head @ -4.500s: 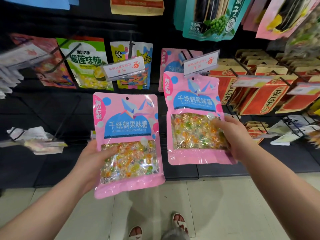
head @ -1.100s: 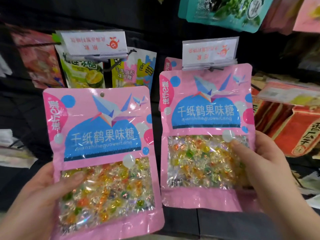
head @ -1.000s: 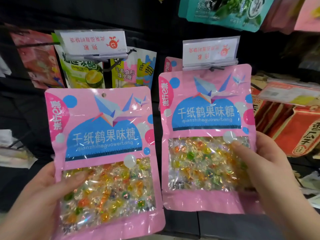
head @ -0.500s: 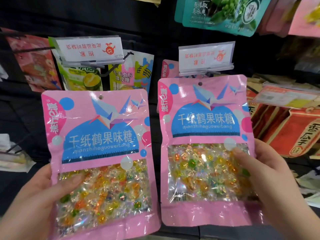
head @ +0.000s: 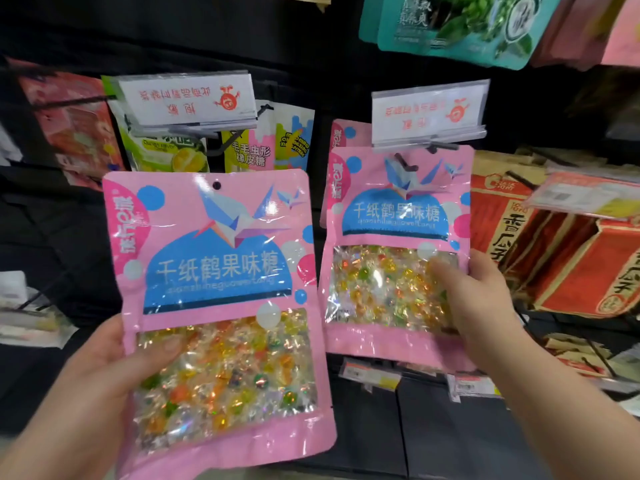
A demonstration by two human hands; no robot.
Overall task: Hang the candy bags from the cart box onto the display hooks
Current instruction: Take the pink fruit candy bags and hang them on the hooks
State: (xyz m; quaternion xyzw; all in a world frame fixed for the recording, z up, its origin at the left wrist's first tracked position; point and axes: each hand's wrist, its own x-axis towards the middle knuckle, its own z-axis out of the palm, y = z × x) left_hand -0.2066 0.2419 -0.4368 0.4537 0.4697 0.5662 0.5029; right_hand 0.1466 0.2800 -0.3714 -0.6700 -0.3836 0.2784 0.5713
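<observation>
Head view: your right hand (head: pixel 485 306) pinched a pink plastic candy bag (head: pixel 394 216) at the black wire hook (head: pixel 403 162); your left hand (head: pixel 104 375) pinched a second pink bag (head: pixel 214 271) left of it.

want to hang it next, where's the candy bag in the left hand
Head view, left of centre: the left hand holds the candy bag below the left price tag, beside the matching bag in the right hand.

a shop aisle, snack bags (head: pixel 263 147) on black display hooks (head: pixel 403 161), price tag holders (head: pixel 429 112)
</observation>
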